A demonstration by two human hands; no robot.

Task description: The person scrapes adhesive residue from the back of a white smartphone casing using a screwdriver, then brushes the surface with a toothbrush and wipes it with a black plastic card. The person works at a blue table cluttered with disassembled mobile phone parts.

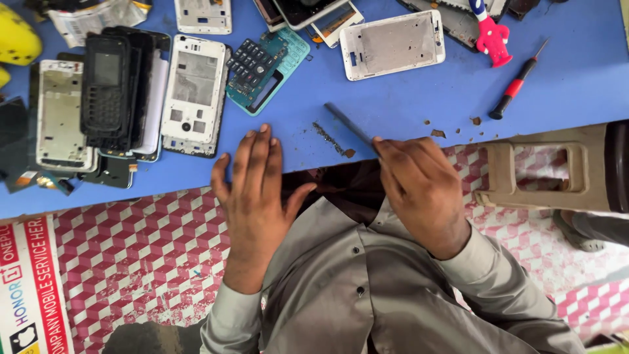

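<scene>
far left: yellow rounded object (14, 40) cut by the frame edge, smooth and glossy; below it, past the table edge, a printed banner (29, 288) on a pink-and-white chequered floor (137, 255).
phone pile: white phone frame (60, 115), then a black keypad phone shell (105, 88) stacked on dark flat panels, hard plastic, matt.
middle frame: second white phone frame (194, 95), rectangular, with cut-outs and a round hole low down.
keypad board: teal circuit board (265, 69) with a dark rubbery key mat, lying slanted.
table: blue table top (406, 98), smooth, flecked with brown crumbs (436, 133) and a streak of dark grit (327, 139).
left hand: left hand (252, 190) flat near the table's near edge, fingers straight and close together, thumb spread away, holding nothing.
tool: thin dark tool (348, 124), flat and bar-like, lying slanted on the blue top between the two hands, far end free, near end under the right fingers.
handling: likely light, stiff and a little slick; narrow, so best pinched near the lower end, where control of the tip is surest.
right hand: right hand (419, 190) with fingertips bunched and pressed on the tool's near end, knuckles bent.
upper right: another white phone frame (392, 44), a pink-and-white handle (491, 36), a red-and-black screwdriver (517, 84) with a fine shaft.
far right: beige plastic stool (544, 170) with open slots.
</scene>
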